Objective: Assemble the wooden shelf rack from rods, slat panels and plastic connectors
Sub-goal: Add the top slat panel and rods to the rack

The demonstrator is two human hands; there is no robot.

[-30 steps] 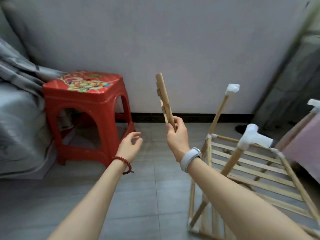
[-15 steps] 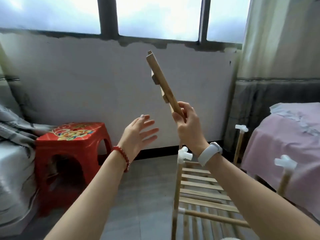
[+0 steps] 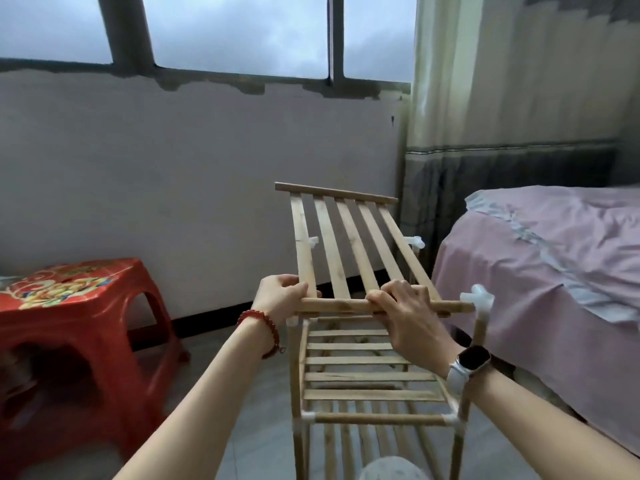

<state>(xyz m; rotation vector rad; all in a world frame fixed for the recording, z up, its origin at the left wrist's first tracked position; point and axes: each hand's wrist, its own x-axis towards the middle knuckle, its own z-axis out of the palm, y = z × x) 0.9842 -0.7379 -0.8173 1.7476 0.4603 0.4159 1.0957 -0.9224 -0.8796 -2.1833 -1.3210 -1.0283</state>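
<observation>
stool [image 3: 69, 306] at 9 o'clock | left hand [image 3: 280, 296] grips panel [image 3: 346, 251] near rod | right hand [image 3: 405, 306] grips same rod, centre frame | rack [image 3: 374, 375] at 6 o'clock: two lower shelves in, top panel hovering above connectors [image 3: 479, 297], not yet seated | bed [image 3: 554, 271] at 3 o'clock | containers: none

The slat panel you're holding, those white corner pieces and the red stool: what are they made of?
The slat panel looks like pale, unpainted wood, possibly bamboo: faint grain, matte surface. The white corner pieces seem to be translucent plastic, smooth and milky. The red stool looks like moulded glossy plastic, with a printed pattern on top and a sheen on its legs.
</observation>
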